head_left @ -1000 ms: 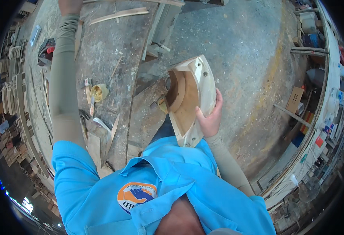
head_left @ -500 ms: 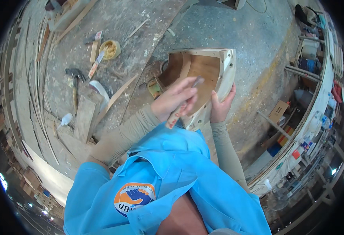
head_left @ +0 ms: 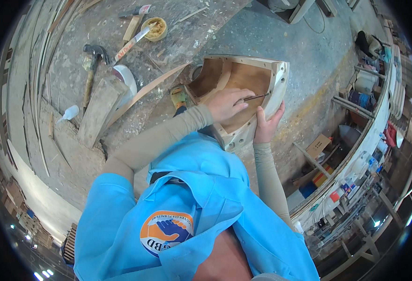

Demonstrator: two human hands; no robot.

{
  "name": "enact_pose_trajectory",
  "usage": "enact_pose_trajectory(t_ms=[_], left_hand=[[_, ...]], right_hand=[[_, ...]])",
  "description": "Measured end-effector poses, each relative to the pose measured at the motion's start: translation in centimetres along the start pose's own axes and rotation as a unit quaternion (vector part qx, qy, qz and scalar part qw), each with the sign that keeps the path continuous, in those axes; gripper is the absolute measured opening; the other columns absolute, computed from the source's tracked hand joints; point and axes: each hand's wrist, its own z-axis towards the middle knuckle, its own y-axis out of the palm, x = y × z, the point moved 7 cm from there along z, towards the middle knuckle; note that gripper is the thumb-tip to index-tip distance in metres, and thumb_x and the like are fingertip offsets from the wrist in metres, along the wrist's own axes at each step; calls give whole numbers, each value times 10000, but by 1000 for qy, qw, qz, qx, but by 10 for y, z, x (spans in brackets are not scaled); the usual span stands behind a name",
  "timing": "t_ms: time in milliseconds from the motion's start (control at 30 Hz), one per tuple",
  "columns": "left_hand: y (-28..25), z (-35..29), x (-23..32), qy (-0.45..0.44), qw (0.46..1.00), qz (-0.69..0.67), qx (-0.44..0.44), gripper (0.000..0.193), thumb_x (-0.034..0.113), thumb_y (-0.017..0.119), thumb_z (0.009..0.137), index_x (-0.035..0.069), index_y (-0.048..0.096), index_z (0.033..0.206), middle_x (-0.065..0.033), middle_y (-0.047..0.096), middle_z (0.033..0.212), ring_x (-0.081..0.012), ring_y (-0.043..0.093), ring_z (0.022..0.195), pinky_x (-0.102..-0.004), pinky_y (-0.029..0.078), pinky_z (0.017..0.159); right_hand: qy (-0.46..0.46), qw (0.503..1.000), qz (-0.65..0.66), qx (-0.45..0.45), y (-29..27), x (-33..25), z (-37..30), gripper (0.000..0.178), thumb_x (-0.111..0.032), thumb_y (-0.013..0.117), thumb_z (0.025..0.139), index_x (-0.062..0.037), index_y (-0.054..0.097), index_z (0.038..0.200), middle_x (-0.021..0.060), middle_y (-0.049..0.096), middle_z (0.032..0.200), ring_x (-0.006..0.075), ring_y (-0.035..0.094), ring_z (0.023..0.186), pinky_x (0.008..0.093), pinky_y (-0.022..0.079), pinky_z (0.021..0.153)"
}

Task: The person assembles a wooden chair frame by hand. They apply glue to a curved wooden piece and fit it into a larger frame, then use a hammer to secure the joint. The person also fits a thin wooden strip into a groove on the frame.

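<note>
A curved wooden frame (head_left: 277, 86), open like a box, has pale rims dotted with dark holes and brown inner panels. It is tilted over my lap. My left hand (head_left: 228, 104) reaches across its opening, fingers closed round a putty knife (head_left: 257, 97). The thin blade shows edge-on near the right rim, while the handle is hidden by the hand. With the thumb on the near side of the right rim and fingers along the outside, my right hand (head_left: 269, 124) grips the frame.
On the worktable (head_left: 178, 42) at left are a tub of tan filler (head_left: 157, 30) with a second putty knife (head_left: 130, 46), a hammer (head_left: 92, 70), a wood block (head_left: 100, 110) and a white bottle (head_left: 69, 113). Cluttered shelving (head_left: 356, 136) lines the right. My shoe (head_left: 179, 97) shows beside the frame.
My left hand has turned over and moved right and slightly lower, bringing the putty knife's blade toward the right rim. The frame and right hand stay nearly in place; the view has shifted.
</note>
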Motion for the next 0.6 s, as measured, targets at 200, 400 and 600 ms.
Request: enact_pose_trajectory(t_ms=[200, 400, 600], left_hand=[[-7, 5, -5, -13, 999, 40, 3, 340, 185, 589, 896, 98, 616, 1224, -159, 669, 1092, -335, 650, 966, -411, 516, 837], [-9, 3, -7, -13, 997, 69, -11, 349, 189, 602, 890, 114, 624, 1231, -165, 669, 1085, -342, 644, 966, -423, 513, 845], [-8, 9, -7, -26, 994, 99, -26, 332, 246, 580, 914, 177, 626, 1236, -117, 675, 1034, -328, 625, 966, -445, 505, 852]], right_hand=[[-26, 999, -20, -24, 5, -5, -1, 808, -55, 660, 808, 16, 201, 1469, 192, 328, 1450, 291, 351, 1338, 387, 277, 1123], [-27, 999, -18, -20, 2, 0, -1, 808, -60, 665, 807, 14, 206, 1468, 190, 330, 1448, 289, 354, 1335, 389, 281, 1124], [-27, 999, -18, -22, 1, -2, -1, 810, -67, 666, 811, 15, 201, 1469, 189, 326, 1446, 286, 363, 1326, 388, 286, 1121]])
